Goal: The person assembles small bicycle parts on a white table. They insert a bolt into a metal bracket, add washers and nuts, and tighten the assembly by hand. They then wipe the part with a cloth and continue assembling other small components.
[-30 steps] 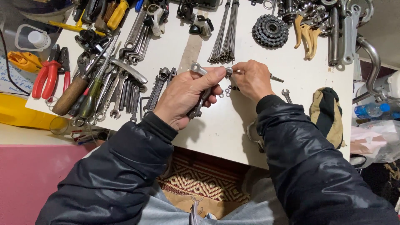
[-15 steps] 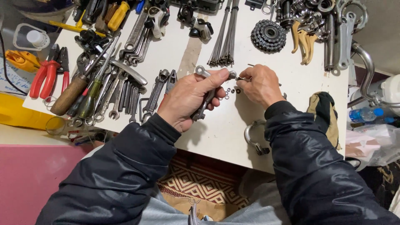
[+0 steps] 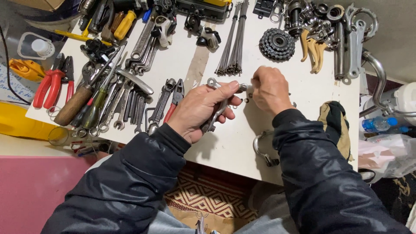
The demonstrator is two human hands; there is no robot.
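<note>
My left hand (image 3: 203, 109) grips a silver metal brake arm (image 3: 215, 113) above the white table (image 3: 221, 147); the part's ringed end sticks out past my thumb. My right hand (image 3: 269, 89) sits just right of it, fingertips pinched at the part's right tip, on a small piece too tiny to make out. Small nuts or washers (image 3: 246, 100) lie on the table between my hands. A second curved metal brake arm (image 3: 261, 149) lies near the front edge under my right forearm.
Wrenches (image 3: 130, 104), a wood-handled tool (image 3: 73, 106) and red pliers (image 3: 51, 84) crowd the table's left side. Spokes (image 3: 234, 43), a black sprocket cluster (image 3: 277, 44) and chrome parts (image 3: 346, 39) lie at the back. A glove (image 3: 336, 125) rests at the right; a yellow tray (image 3: 17, 123) at the left.
My right hand has lifted slightly toward the back of the table, still pinching at the part's tip. My left hand keeps hold of the brake arm.
</note>
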